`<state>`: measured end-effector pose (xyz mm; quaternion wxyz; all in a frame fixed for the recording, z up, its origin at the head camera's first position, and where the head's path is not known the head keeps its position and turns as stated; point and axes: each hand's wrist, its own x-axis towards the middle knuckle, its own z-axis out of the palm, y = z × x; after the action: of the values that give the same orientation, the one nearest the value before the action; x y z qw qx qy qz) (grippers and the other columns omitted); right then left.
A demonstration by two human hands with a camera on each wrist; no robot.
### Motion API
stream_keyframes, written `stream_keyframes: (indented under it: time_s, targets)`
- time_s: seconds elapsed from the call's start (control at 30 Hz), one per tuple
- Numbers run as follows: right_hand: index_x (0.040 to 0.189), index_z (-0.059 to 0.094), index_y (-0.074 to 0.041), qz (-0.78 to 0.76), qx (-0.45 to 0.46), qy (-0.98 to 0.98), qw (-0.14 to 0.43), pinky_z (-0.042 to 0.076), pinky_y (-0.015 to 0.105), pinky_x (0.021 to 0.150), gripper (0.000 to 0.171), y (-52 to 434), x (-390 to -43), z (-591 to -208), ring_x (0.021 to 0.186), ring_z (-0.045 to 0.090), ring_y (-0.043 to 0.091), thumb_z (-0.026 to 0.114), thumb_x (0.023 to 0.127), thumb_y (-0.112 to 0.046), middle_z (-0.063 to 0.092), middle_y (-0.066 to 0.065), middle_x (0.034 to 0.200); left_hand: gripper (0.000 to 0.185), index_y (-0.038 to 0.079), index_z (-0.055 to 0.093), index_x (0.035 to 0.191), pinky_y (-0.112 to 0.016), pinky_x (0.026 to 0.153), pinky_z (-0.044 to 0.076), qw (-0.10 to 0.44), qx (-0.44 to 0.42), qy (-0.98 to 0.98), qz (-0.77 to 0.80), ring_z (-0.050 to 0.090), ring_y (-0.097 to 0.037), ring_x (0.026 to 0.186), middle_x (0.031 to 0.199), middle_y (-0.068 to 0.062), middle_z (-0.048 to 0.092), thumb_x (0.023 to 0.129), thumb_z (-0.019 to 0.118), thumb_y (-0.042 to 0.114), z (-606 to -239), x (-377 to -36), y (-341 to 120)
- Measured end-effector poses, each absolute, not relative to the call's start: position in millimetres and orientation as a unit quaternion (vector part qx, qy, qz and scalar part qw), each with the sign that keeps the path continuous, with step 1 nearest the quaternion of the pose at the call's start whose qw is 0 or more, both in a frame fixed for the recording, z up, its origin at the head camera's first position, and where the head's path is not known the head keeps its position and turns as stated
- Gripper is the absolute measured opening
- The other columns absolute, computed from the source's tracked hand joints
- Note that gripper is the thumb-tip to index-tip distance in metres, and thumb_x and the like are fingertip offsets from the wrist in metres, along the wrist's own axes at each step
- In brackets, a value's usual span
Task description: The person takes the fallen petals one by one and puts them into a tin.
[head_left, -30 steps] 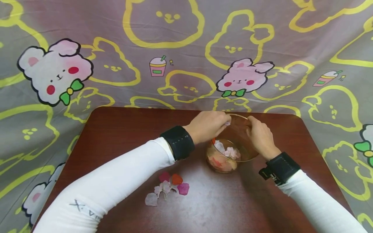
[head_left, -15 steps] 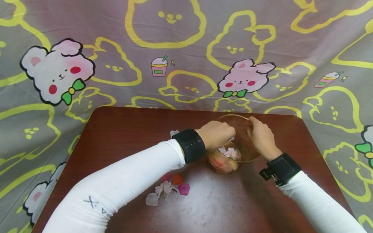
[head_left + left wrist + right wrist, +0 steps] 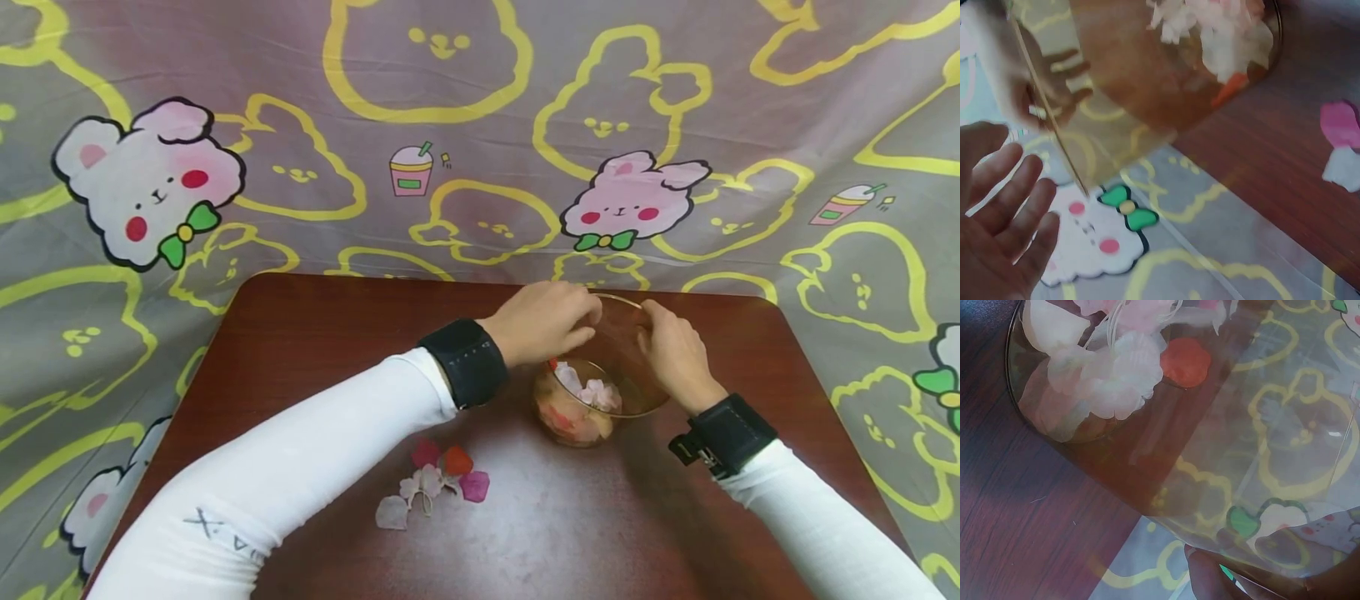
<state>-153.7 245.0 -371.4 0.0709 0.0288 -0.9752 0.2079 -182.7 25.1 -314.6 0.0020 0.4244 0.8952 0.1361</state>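
A clear amber glass bowl [image 3: 573, 425] stands at the right middle of the table, holding pale pink flowers [image 3: 600, 394], white petals [image 3: 1229, 50] and an orange-red petal [image 3: 1186, 361]. My right hand [image 3: 677, 354] grips the bowl's right rim between thumb and fingers. Near the upper left rim is my left hand [image 3: 536, 325], its fingers loosely bent with nothing between them; the left wrist view shows its palm bare beside the glass. Left of the bowl, on the table, lie a magenta petal [image 3: 474, 486], a red-orange petal [image 3: 457, 460], a white petal [image 3: 392, 512] and small pale flowers [image 3: 429, 481].
The dark reddish-brown table [image 3: 337, 308] has rounded far corners. Behind and beside it hangs a printed cloth [image 3: 480, 167] with yellow outlines and cartoon rabbits. Black bands [image 3: 465, 364] circle both wrists over white sleeves.
My left hand goes down into the bowl with a pale petal, then comes back up and left to the rim without it, fingers loosened. My right hand stays on the rim.
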Motion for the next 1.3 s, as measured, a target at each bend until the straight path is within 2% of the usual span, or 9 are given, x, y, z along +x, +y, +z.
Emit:
stream_keyframes:
  time_s: [0.1,0.23,0.33,0.57,0.77,0.93,1.3]
  targets:
    - [0.105,0.058,-0.002,0.206,0.03,-0.976,0.069,0.035,0.036,0.048,0.01,245,-154,-370,0.06,0.051,0.027,0.055,0.096,-0.001,0.06,0.016,0.077,0.015,0.013,0.071,0.106,-0.035,0.084,0.053,-0.031,0.396,0.904,0.16,0.064,-0.016,0.093,0.102,0.0,0.071,0.1,0.061,0.023,-313,-191,13]
    - [0.107,0.059,-0.002,0.206,0.031,-0.976,0.069,0.035,0.036,0.048,0.012,245,-154,-370,0.06,0.051,0.027,0.055,0.096,-0.002,0.061,0.017,0.078,0.013,0.014,0.071,0.104,-0.036,0.081,0.053,-0.041,0.346,0.914,0.209,0.064,-0.016,0.092,0.101,-0.001,0.071,0.1,0.061,0.022,-315,-200,-8]
    - [0.106,0.059,-0.002,0.207,0.029,-0.976,0.068,0.034,0.035,0.048,0.011,246,-153,-370,0.06,0.05,0.027,0.055,0.096,-0.002,0.061,0.016,0.079,0.014,0.014,0.07,0.106,-0.037,0.081,0.054,-0.021,0.306,0.922,0.235,0.065,-0.018,0.095,0.104,-0.003,0.071,0.1,0.061,0.023,-322,-205,-26]
    - [0.108,0.058,-0.002,0.203,0.025,-0.977,0.065,0.034,0.035,0.049,0.012,246,-153,-370,0.06,0.05,0.027,0.055,0.097,-0.003,0.059,0.015,0.077,0.024,0.01,0.069,0.115,-0.044,0.092,0.053,0.034,0.24,0.946,0.217,0.066,-0.025,0.108,0.118,-0.009,0.071,0.1,0.062,0.026,-358,-217,-67]
    - [0.108,0.059,-0.002,0.204,0.026,-0.976,0.067,0.034,0.036,0.049,0.013,245,-154,-371,0.061,0.049,0.027,0.055,0.095,-0.002,0.058,0.014,0.076,0.028,0.007,0.067,0.119,-0.046,0.092,0.053,0.068,0.194,0.959,0.197,0.065,-0.028,0.107,0.12,-0.013,0.07,0.098,0.064,0.025,-388,-221,-96]
    - [0.107,0.059,-0.003,0.203,0.025,-0.977,0.069,0.033,0.036,0.049,0.013,245,-154,-371,0.061,0.049,0.027,0.055,0.095,-0.002,0.057,0.014,0.075,0.025,0.005,0.068,0.116,-0.047,0.091,0.054,0.071,0.194,0.964,0.169,0.066,-0.029,0.105,0.116,-0.014,0.071,0.095,0.068,0.019,-415,-220,-106]
    - [0.101,0.057,-0.004,0.201,0.027,-0.976,0.073,0.031,0.034,0.049,0.007,245,-156,-374,0.059,0.046,0.026,0.053,0.095,-0.002,0.051,0.011,0.071,0.015,0.003,0.072,0.104,-0.047,0.086,0.058,0.021,0.224,0.968,0.115,0.071,-0.03,0.1,0.103,-0.015,0.074,0.091,0.072,0.012,-458,-217,-109]
